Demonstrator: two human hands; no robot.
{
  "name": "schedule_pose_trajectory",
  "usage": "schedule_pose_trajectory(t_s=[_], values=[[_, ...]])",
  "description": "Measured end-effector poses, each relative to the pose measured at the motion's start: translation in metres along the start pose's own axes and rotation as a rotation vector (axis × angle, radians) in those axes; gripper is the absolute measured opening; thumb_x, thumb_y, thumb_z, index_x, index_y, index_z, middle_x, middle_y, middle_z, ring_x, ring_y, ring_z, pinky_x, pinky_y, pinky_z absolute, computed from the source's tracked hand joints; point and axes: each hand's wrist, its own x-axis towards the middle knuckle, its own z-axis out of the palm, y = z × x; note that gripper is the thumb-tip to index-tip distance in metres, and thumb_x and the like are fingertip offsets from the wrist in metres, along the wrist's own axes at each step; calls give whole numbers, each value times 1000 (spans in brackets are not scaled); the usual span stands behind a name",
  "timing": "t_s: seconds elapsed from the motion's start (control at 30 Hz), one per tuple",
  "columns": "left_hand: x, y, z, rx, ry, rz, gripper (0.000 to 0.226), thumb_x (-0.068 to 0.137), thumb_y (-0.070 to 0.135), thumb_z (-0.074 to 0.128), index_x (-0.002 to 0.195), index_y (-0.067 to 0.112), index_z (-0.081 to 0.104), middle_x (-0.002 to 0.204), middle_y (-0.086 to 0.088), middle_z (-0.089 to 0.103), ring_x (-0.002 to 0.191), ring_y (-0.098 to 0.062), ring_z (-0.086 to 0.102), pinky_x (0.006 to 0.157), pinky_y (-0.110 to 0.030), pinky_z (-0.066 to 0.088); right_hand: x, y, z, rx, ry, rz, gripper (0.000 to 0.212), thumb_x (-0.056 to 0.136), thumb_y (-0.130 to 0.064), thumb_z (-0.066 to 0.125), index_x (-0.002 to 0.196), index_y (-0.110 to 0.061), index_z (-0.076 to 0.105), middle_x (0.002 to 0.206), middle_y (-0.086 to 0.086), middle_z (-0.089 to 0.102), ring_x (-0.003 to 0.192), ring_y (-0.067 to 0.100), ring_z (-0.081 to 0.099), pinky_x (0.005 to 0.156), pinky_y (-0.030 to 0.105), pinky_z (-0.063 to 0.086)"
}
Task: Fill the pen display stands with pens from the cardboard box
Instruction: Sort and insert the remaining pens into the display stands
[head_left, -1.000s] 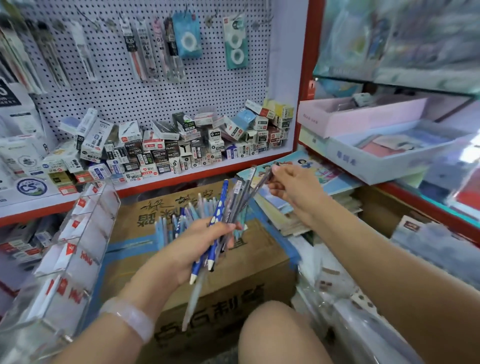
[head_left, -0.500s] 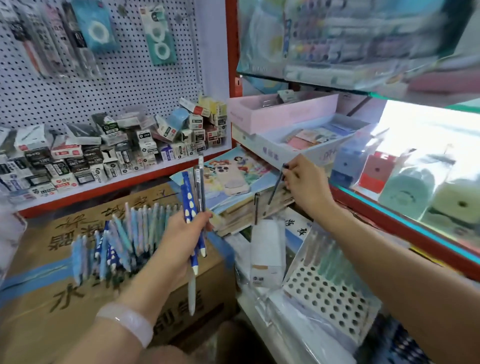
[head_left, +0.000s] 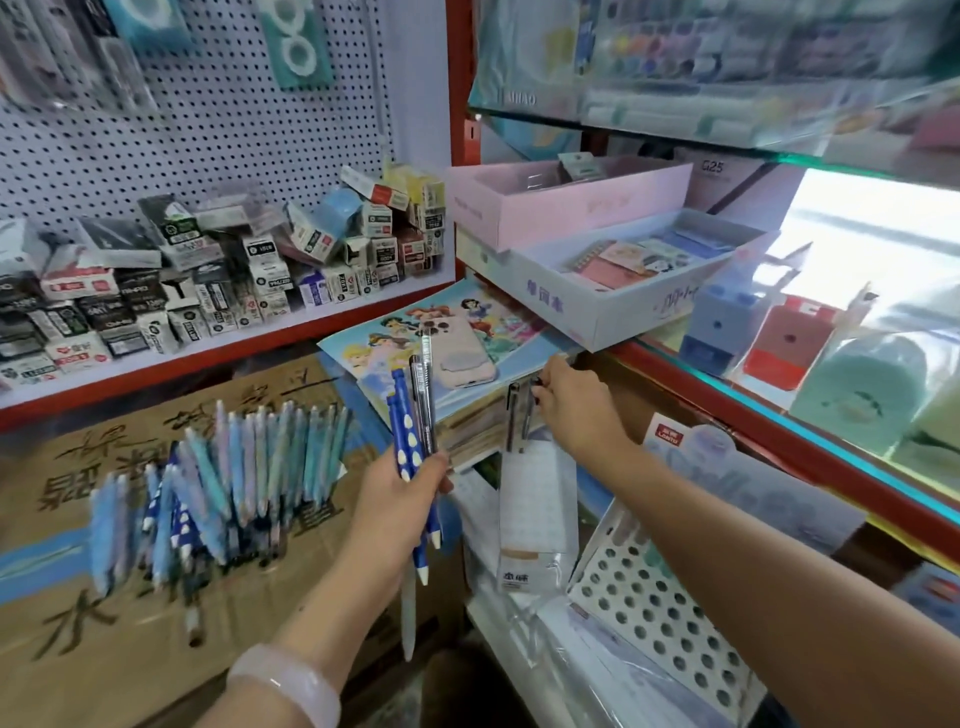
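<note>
My left hand (head_left: 400, 493) grips a small bundle of pens (head_left: 415, 415), blue ones with white dots and clear dark ones, held upright over the cardboard box (head_left: 104, 623). A fan of several pale blue pens (head_left: 223, 483) lies on the box top to its left. My right hand (head_left: 576, 405) pinches a dark pen (head_left: 522, 415) beside another one that hangs tip down in front of a stack of books. A white perforated pen display stand (head_left: 654, 618) lies at the lower right, below my right forearm.
A pegboard shelf (head_left: 234, 343) of small stationery boxes runs along the left. A phone (head_left: 457, 353) lies on colouring books. Pink and white trays (head_left: 613, 291) jut out over my right hand. A red-edged glass shelf (head_left: 779, 436) holds sharpeners on the right.
The view has swung right, away from the box. My right hand carried a dark pen from the bundle down to the front of the book stack. My left hand kept its bundle upright.
</note>
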Motion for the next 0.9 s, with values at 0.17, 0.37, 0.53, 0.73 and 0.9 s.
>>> schedule_pose_trajectory(t_s=[0.17, 0.37, 0.53, 0.73, 0.9], values=[[-2, -3, -1, 78, -40, -6, 19, 93, 19, 53, 78, 8, 55, 54, 5, 50, 50, -8, 46, 44, -14, 36, 10, 0, 12, -43, -56, 77, 18, 96, -17, 49, 109, -3, 48, 108, 19, 63, 95, 31, 61, 71, 33, 47], [-8, 1, 0, 82, -117, 17, 18, 92, 20, 53, 75, 15, 54, 61, 4, 55, 54, -2, 50, 44, -5, 36, 8, 2, 18, -11, -83, 136, 25, 96, -19, 44, 106, 0, 58, 106, 20, 62, 99, 35, 58, 71, 29, 36], [-10, 2, 1, 61, -163, 38, 20, 92, 18, 54, 72, 13, 54, 47, 10, 49, 37, 4, 46, 40, -7, 33, 2, -5, -5, 219, 33, 138, 34, 96, -34, 48, 92, -6, 65, 87, 10, 69, 80, 24, 65, 76, 37, 54], [-13, 0, 10, 61, -247, 9, 20, 91, 18, 54, 72, 11, 54, 54, 7, 55, 46, -5, 46, 47, -15, 38, -13, -40, -35, 846, -216, 36, 18, 96, -26, 50, 100, -15, 63, 83, -3, 66, 72, 5, 61, 58, 12, 49], [-16, 3, 19, -8, -310, 16, 13, 91, 16, 54, 79, 11, 56, 65, -1, 61, 50, -2, 50, 49, -12, 42, -15, -34, -37, 1006, -290, 108, 7, 94, -16, 54, 97, -16, 61, 85, -2, 65, 75, 7, 57, 60, 17, 47]])
